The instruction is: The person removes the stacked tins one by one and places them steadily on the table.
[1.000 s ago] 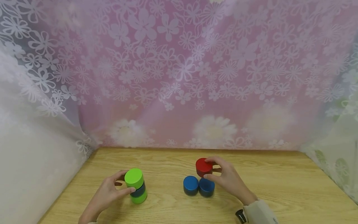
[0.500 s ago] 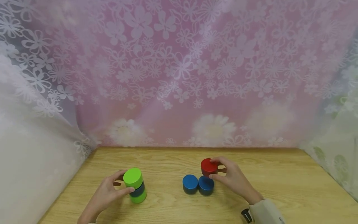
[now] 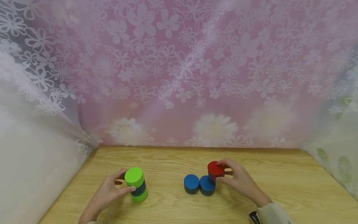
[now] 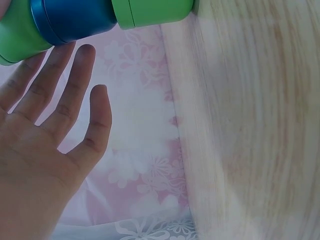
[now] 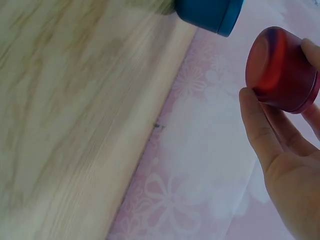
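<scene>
Pink flowered curtain hangs behind my wooden table (image 3: pixel 279 186), with white lace drawn down on both sides.

My right hand (image 3: pixel 240 182) grips a red puck (image 3: pixel 216 170) between thumb and fingertips, held clear of the table. It sits just behind and to the right of two blue pucks (image 3: pixel 199 184), which lie flat on the wood, touching each other side by side. In the right wrist view the red puck (image 5: pixel 280 70) is tilted in my fingers (image 5: pixel 257 125), and the edge of one blue puck (image 5: pixel 210 15) shows near it.

My left hand (image 3: pixel 107 193) is at the stack (image 3: pixel 136 185) on the left of the table: a green puck on top, a blue one in the middle, a green one at the bottom. Thumb and fingers curl round the upper part of it. In the left wrist view my other fingers (image 4: pixel 75 90) lie fairly straight beside the stack (image 4: pixel 75 20), their tips near the blue puck. The top green puck sits slightly off-centre.
</scene>
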A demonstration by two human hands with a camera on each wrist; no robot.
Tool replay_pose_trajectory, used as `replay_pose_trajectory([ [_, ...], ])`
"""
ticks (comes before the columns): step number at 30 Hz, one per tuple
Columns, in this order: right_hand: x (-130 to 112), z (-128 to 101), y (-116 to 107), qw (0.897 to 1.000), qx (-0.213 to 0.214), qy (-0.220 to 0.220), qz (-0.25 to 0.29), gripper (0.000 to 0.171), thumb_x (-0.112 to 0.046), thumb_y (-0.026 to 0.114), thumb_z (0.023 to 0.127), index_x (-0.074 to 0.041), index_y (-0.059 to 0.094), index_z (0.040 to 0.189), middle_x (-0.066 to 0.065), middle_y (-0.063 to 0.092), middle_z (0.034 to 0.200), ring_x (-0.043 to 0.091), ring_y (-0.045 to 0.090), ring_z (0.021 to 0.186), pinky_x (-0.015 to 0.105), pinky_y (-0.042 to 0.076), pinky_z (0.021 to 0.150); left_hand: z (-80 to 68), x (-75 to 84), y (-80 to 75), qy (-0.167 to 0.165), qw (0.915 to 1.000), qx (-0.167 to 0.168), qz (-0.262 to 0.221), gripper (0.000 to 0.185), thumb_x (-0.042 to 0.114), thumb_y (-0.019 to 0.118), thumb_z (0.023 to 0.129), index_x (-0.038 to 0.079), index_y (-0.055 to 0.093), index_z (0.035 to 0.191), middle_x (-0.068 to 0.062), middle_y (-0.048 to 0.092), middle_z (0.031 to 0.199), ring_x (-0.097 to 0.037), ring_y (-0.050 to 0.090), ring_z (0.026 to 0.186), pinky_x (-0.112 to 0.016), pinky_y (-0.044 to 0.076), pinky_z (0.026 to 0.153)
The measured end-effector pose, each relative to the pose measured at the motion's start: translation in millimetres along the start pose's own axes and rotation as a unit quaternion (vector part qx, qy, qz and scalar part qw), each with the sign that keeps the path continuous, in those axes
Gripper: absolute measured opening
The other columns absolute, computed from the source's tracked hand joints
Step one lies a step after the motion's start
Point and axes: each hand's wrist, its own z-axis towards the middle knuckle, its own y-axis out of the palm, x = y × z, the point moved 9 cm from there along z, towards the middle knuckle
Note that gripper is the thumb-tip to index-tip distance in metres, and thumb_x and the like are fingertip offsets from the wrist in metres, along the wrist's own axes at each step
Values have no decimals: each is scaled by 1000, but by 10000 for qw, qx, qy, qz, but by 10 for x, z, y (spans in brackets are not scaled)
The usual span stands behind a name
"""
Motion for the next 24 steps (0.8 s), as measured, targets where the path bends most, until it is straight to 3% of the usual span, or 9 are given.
replay_pose_trajectory([
  [10,50,-71,-129,9997,-19,109,-195,40,2,85,78,-2,63,111,14,66,112,35,67,98,37,59,78,-2,-2,16,-7,10000,-8,8,54,20,86,83,1,65,129,-2,70,111,-21,63,101,-46,51,85],
  [17,99,-118,-98,9993,-304,47,-203,36,-2,86,80,-3,62,108,12,66,109,33,68,95,39,59,77,-2,40,6,138,9999,46,89,51,20,86,83,2,66,127,-1,70,110,-20,64,100,-46,52,83],
  [24,167,-146,-81,9975,-567,271,-327,35,-5,86,79,-6,61,104,6,66,104,29,69,91,38,59,77,2,23,0,81,9999,58,81,53,20,87,82,1,66,127,-2,70,111,-22,64,100,-46,52,83],
])
